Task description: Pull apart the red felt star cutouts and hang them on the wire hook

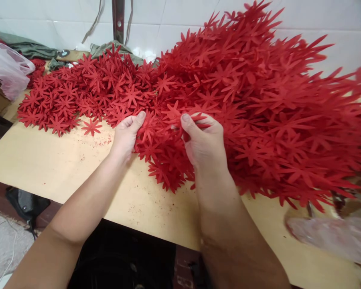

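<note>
Head view: my left hand (125,134) and right hand (203,140) pinch red star-shaped felt cutouts (168,116), seemingly interlocked; tugging could drag the heap off the tan wooden tabletop's (63,168) front edge.

Bright, even light is falling from above, leaving only soft shadows under the left hand (126,134) and right hand (203,140) on the table (48,164). The centre around both hands is staying sharp. Far right of the right hand, the red flower cutouts (258,100) are smearing into blur and stretching toward the frame edge. The white wall (174,20) beyond the hands is glaring slightly.
</note>
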Motion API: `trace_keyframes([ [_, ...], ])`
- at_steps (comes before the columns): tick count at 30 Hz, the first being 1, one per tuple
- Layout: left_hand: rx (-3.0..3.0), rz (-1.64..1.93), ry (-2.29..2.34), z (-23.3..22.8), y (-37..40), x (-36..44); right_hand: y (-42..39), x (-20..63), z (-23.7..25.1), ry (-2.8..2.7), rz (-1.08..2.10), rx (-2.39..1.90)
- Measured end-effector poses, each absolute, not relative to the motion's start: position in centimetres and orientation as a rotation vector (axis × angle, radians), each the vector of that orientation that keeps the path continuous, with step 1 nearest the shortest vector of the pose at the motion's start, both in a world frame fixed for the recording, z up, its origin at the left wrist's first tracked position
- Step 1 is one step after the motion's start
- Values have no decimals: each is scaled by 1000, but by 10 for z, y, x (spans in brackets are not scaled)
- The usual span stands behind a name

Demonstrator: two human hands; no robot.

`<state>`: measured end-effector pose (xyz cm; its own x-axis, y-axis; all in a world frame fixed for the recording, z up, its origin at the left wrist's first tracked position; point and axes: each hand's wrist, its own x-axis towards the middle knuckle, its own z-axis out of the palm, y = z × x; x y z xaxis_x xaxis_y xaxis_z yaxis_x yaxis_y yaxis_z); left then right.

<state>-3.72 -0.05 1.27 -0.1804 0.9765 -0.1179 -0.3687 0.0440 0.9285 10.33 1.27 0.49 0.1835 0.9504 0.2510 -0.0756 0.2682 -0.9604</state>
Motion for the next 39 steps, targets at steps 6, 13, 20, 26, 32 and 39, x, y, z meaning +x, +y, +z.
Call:
trace_keyframes([
  [6,825,1393,1083,11,-4,-28,-4,87,17,-1533,870,-932],
  [13,798,1360,1111,7,-2,-25,-3,84,15,-1468,665,-1041],
  [20,778,1401,1135,14,-8,-19,7,85,4,-1132,929,-892],
  [26,785,1416,1103,15,-9,-15,11,86,2,-907,1181,-752],
  [32,727,1512,1217,6,3,-39,18,128,20,-671,1158,-686],
  [39,886,1521,1258,4,8,-36,25,134,12,-826,931,-865],
])
